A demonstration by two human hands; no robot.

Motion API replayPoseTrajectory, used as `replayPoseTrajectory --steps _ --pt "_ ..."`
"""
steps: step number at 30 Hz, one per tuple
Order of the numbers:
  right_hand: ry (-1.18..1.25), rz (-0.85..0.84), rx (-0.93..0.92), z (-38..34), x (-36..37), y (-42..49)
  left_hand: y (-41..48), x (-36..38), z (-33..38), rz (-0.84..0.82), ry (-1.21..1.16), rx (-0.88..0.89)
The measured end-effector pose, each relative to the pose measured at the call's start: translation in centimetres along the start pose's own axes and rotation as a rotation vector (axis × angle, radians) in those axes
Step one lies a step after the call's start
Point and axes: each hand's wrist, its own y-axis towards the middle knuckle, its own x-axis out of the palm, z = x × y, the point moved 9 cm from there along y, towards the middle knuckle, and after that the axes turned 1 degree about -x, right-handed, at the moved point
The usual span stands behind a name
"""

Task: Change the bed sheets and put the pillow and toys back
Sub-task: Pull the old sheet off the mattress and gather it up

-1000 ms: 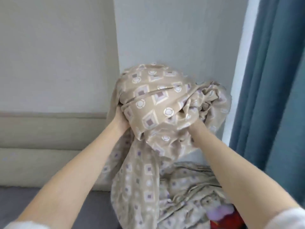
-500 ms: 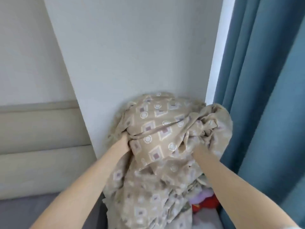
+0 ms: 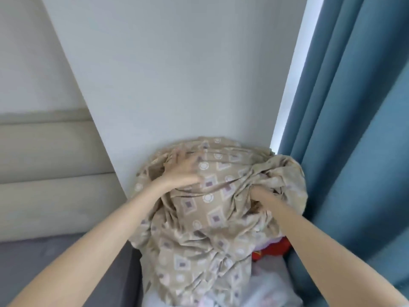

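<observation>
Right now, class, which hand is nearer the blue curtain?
Right. The right hand grips the sheet near the curtain; the left hand rests on the sheet farther left.

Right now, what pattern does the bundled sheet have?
The sheet is beige, with white-edged purple diamonds and white circles; the head view shows it.

Hands counted: two, left hand [image 3: 179,171] and right hand [image 3: 260,196]. Patterned sheet [image 3: 210,218]: one, bunched. Blue curtain [image 3: 354,129]: one. Red item [image 3: 272,249]: one, mostly hidden, kind unclear. Padded headboard [image 3: 44,162]: one. Grey mattress [image 3: 44,262]: one.
</observation>
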Motion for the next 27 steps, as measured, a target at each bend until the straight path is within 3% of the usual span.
replayPoseTrajectory --steps 3,5,7,15,22,27 --pt "-0.53 0.331 -0.189 -3.3 -4.2 -2.5 1.0 2.0 0.7 -0.116 0.147 -0.004" --pt "-0.622 0.551 -0.336 -5.4 -6.4 -5.0 1.7 2.7 0.1 -0.099 0.32 -0.039" --pt "-0.585 0.651 -0.411 -6.2 -7.1 -5.8 2.0 3.3 -0.9 -0.121 0.406 -0.074" --pt "-0.434 0.11 -0.465 -4.3 0.1 1.0 2.8 7.7 -5.9 -0.268 0.419 -0.137" --pt "-0.473 0.102 -0.528 -3.8 5.1 7.1 4.8 12.5 -9.4 -0.152 0.308 -0.069" --pt "-0.527 0.082 -0.439 -3.0 6.4 11.3 7.1 15.1 -11.9 -0.216 0.239 -0.101"
